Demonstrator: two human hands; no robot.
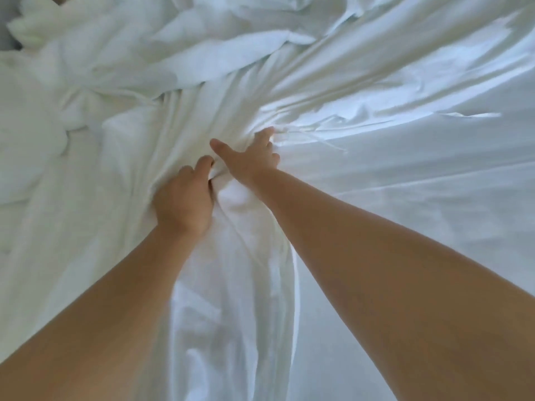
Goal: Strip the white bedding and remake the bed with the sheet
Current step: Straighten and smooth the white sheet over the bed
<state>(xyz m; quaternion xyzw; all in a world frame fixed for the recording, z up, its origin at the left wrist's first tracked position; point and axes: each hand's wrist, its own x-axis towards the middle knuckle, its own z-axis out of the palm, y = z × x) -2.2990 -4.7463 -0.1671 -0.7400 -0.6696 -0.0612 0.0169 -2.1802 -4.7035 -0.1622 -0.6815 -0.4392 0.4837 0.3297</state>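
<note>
Since everything in frame is white cloth, layers are hard to separate, so take the names loosely.

Upper left of frame: loose bedding (49, 131) lies crumpled in a heap that runs along the top edge toward centre. It looks pulled free but not yet off the bed.

Left of centre: left hand (182, 201) is knuckles up, fingers curled down into a bunched ridge (231, 204) of the sheet (405, 198), gripping it.

Just right of it, nearly touching: right hand (246, 160) reaches a bit farther up the frame. Its thumb sticks out to the left and its fingers hook down into the same gather. The grip looks real, but the fingertips are buried in cloth, so I can't confirm how much it holds.

Creases fan out from both hands toward the upper right, which reads as tension on the sheet. The ridge runs from the hands down to bottom centre, between the forearms.

Right half of frame: sheet lies flatter, with long shallow wrinkles, and covers everything to the right edge.

Step, my read: hauling the sheet toward the body by a mid-panel gather. Stripping or repositioning, can't tell from one shot.

Next move calls for a joint pull by both hands, then finding an edge or corner, since a mid-cloth grab won't square it. The heap needs clearing first.
</note>
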